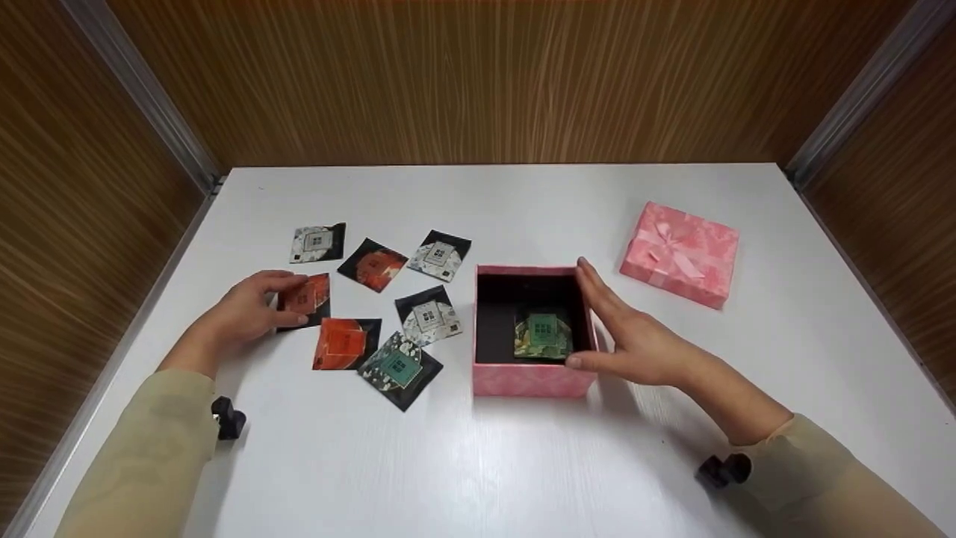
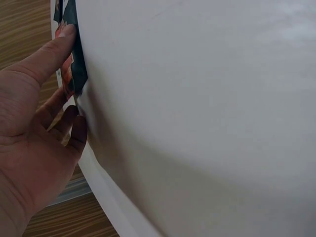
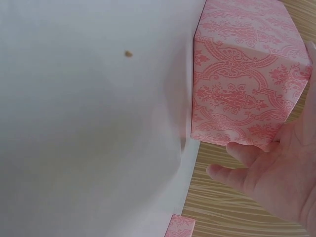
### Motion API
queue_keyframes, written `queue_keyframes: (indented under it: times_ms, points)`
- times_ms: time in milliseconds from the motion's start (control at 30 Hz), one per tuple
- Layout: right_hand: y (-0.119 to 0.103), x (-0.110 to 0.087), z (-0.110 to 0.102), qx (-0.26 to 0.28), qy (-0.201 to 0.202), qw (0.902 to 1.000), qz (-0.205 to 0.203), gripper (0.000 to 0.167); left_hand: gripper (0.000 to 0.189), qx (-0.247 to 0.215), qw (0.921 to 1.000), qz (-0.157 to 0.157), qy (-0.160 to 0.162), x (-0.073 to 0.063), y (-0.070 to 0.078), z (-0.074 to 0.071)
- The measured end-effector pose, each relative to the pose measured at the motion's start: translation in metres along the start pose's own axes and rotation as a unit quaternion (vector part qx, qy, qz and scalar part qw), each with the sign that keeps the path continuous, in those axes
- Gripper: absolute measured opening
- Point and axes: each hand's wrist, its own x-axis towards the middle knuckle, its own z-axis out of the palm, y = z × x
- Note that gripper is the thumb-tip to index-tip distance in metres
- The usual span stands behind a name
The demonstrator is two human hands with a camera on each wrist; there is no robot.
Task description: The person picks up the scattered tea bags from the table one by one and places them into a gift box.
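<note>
My left hand (image 1: 250, 310) is at an orange-and-black sachet (image 1: 321, 293), pinching it between thumb and fingers. In the left wrist view the thumb lies over that sachet (image 2: 76, 64), partly covering it. My right hand (image 1: 642, 344) rests along the right side of an uncovered pink box (image 1: 534, 381), fingers fairly straight, thumb at the front corner and a fingertip at the back corner. Inside the box lies a green sachet (image 1: 544, 335) on the dark bottom. From the right wrist, the box's patterned side (image 3: 237, 94) shows, with the hand against it.
Several other sachets lie between the left hand and the box: orange ones (image 1: 347, 344) (image 1: 372, 265), white ones (image 1: 317, 243) (image 1: 439, 255) (image 1: 429, 315) and a green one (image 1: 399, 371). A pink lid with a bow (image 1: 683, 254) sits at the back right. Wood-grain panels (image 1: 478, 82) enclose the white table.
</note>
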Motion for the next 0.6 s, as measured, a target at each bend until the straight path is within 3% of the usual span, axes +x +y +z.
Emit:
queue_keyframes:
  times_ms: [600]
  points:
    - [-0.0001,-0.0002,0.0011,0.007,0.001,1.0,0.002,0.117,0.073,0.007,0.9998,0.017,0.009,0.0004,-0.002,0.0008]
